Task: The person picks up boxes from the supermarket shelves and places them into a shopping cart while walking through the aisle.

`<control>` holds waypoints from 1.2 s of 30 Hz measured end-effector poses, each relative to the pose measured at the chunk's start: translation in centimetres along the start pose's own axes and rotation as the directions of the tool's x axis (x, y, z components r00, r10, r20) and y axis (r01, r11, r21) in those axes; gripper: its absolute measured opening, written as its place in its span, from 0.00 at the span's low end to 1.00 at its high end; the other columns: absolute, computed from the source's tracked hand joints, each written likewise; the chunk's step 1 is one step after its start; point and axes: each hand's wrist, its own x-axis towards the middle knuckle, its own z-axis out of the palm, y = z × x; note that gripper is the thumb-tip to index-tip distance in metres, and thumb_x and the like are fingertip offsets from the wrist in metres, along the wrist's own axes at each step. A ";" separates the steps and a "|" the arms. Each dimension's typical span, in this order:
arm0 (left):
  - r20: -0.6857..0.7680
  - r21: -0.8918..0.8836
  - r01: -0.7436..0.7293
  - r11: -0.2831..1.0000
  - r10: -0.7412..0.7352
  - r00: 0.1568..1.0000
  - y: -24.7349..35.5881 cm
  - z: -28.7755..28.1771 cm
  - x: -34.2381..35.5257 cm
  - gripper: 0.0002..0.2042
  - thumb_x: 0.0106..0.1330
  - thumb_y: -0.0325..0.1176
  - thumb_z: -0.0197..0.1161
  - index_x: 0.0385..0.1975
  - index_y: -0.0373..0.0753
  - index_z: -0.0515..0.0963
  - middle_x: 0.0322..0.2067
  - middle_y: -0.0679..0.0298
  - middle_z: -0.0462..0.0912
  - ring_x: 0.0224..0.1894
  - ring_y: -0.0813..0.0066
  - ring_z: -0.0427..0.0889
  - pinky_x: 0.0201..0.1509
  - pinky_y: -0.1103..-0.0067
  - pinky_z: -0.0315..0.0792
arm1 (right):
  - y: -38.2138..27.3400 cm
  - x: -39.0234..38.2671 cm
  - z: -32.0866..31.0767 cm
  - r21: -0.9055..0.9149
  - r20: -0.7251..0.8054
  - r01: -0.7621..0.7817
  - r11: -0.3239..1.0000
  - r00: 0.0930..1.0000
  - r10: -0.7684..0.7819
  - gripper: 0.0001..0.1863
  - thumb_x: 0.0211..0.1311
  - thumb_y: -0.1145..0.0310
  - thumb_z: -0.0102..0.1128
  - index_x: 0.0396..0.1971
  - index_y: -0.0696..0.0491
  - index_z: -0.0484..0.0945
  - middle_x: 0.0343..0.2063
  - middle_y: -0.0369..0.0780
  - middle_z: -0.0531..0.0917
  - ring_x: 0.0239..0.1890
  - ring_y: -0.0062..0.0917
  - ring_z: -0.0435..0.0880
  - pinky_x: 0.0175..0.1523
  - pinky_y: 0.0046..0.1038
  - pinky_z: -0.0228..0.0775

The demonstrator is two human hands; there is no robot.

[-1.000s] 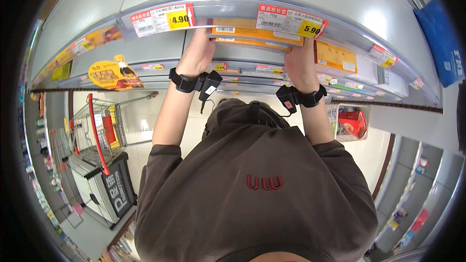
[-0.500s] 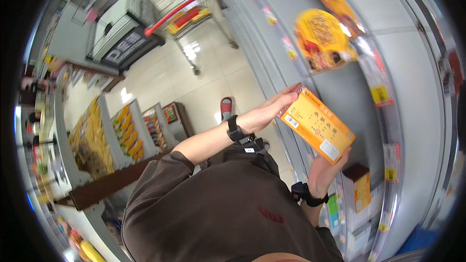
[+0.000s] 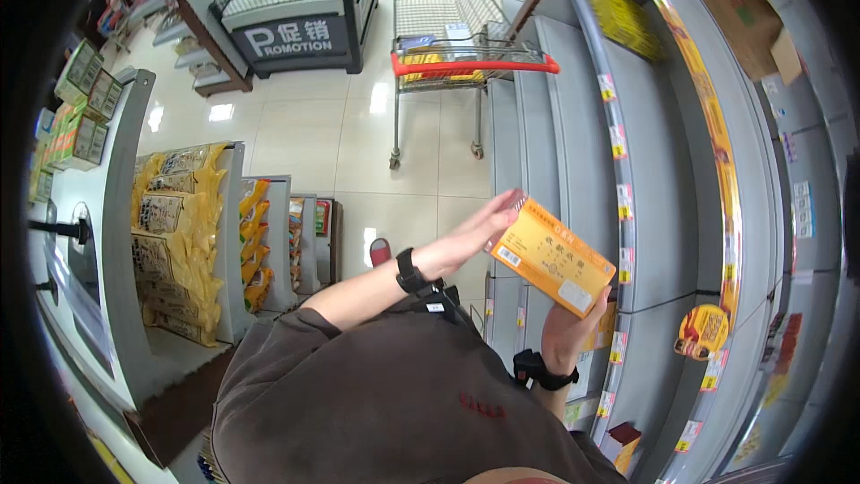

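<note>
A flat orange rectangular box with a pale label patch on its face point(image 3: 551, 255) is held between the person's two bare hands, in front of and to the right of the torso. The left hand point(image 3: 470, 233) grips its left, far end, thumb over the edge; the right hand point(image 3: 578, 327) supports its right, near end, its thumb at the edge and its other fingers hidden by the box. Both hands are thus closed on the box, which slants from far left to near right with its printed face up. Each wrist wears a black strap. Just right of the right hand, part of a second orange box point(image 3: 602, 327) shows beside grey metal shelves point(image 3: 663, 215), which run along the right side. Farther off, a wire shopping cart with a red handle point(image 3: 475, 65) stands on the pale tiled floor point(image 3: 358, 143). To the left, well apart from the hands, yellow plastic packages point(image 3: 179, 251) fill a grey rack.
</note>
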 end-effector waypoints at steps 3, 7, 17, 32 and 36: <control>-0.040 -0.024 -0.059 0.998 0.058 0.998 3.9 -4.9 0.7 0.42 0.68 0.57 0.51 0.72 0.36 0.44 0.70 0.55 0.52 0.73 0.66 0.48 0.73 0.72 0.46 | 1.2 2.8 6.0 -0.013 0.020 -0.057 0.998 0.998 0.058 0.27 0.75 0.47 0.32 0.59 0.51 0.65 0.56 0.36 0.73 0.59 0.23 0.68 0.66 0.32 0.52; -0.080 0.005 -0.084 0.996 0.084 0.993 9.9 -10.7 2.7 0.41 0.67 0.56 0.54 0.71 0.35 0.49 0.68 0.60 0.58 0.70 0.71 0.56 0.71 0.75 0.50 | 4.0 6.7 12.9 -0.013 0.051 -0.011 1.000 0.999 0.011 0.29 0.74 0.46 0.31 0.61 0.52 0.64 0.57 0.36 0.72 0.61 0.25 0.67 0.66 0.33 0.53; -0.103 0.034 -0.099 0.994 0.102 0.989 19.6 -22.3 11.8 0.31 0.70 0.48 0.52 0.66 0.33 0.61 0.63 0.60 0.67 0.66 0.73 0.62 0.70 0.76 0.52 | 9.2 17.4 23.8 0.075 0.019 -0.054 0.996 0.998 0.053 0.27 0.75 0.47 0.30 0.65 0.47 0.59 0.63 0.36 0.67 0.65 0.25 0.64 0.69 0.34 0.50; -0.139 0.089 0.210 0.974 -0.196 0.971 33.7 -34.8 25.5 0.25 0.72 0.49 0.51 0.59 0.34 0.69 0.53 0.63 0.78 0.53 0.79 0.75 0.57 0.80 0.66 | 14.4 31.3 38.7 0.295 -0.146 -0.086 0.952 0.980 0.134 0.28 0.75 0.47 0.32 0.62 0.52 0.61 0.59 0.37 0.71 0.63 0.24 0.65 0.68 0.33 0.50; -0.028 0.163 0.339 0.927 -0.339 0.940 34.4 -38.0 28.7 0.25 0.72 0.50 0.50 0.54 0.33 0.72 0.48 0.62 0.80 0.48 0.78 0.78 0.51 0.79 0.71 | 16.9 31.5 41.4 0.323 -0.284 -0.059 0.945 0.946 0.156 0.29 0.74 0.46 0.30 0.61 0.53 0.63 0.59 0.38 0.71 0.63 0.26 0.66 0.68 0.34 0.51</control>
